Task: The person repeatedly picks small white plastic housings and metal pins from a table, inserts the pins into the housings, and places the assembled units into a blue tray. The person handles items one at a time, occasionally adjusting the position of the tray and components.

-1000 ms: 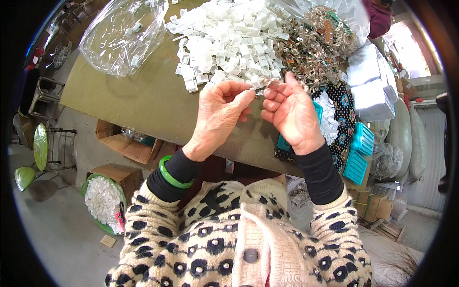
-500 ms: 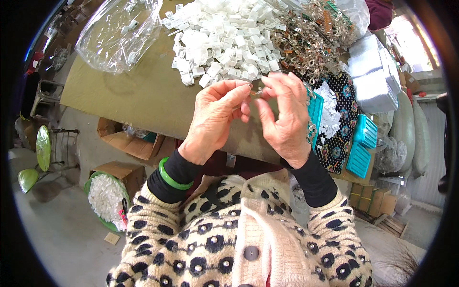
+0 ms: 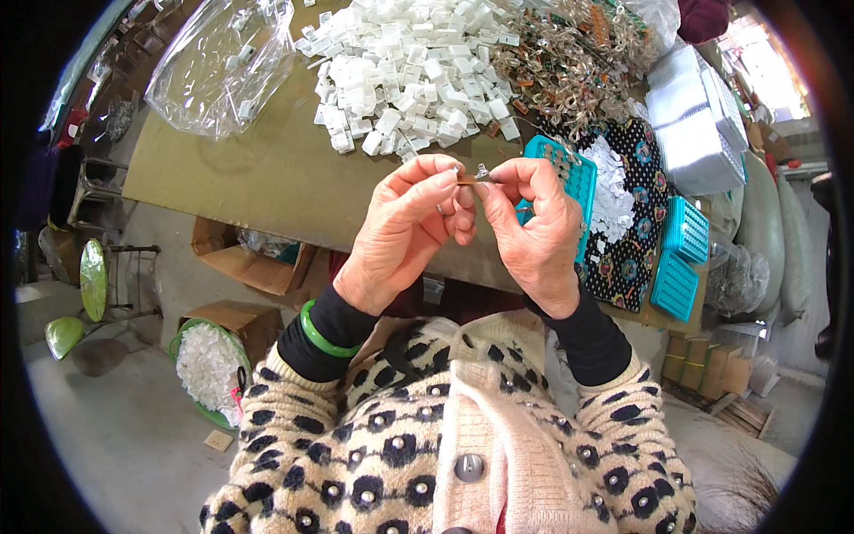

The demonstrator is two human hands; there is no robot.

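Above the near edge of the table, my left hand (image 3: 405, 227) and my right hand (image 3: 538, 227) come together, each with thumb and forefinger in a pinch. Between their fingertips is a small part with an orange-brown strip (image 3: 472, 180), gripped at both ends. A little clear piece (image 3: 483, 170) stands up from it near my right fingers. Its finer details are too small to make out. Just beyond the hands lies a heap of small white plastic pieces (image 3: 405, 76). A teal tray (image 3: 584, 182) holding small clear parts is partly covered by my right hand.
Tangled clear and orange parts (image 3: 569, 71) are heaped at the far right. White slips (image 3: 609, 191) lie on a dark patterned cloth (image 3: 645, 169). White trays (image 3: 694, 116) are stacked beyond, near more teal trays (image 3: 676, 285). A clear plastic bag (image 3: 222, 71) lies far left.
My right fingers have closed in on the small part, which now spans both hands. The view has shifted slightly, with more of the teal tray showing.
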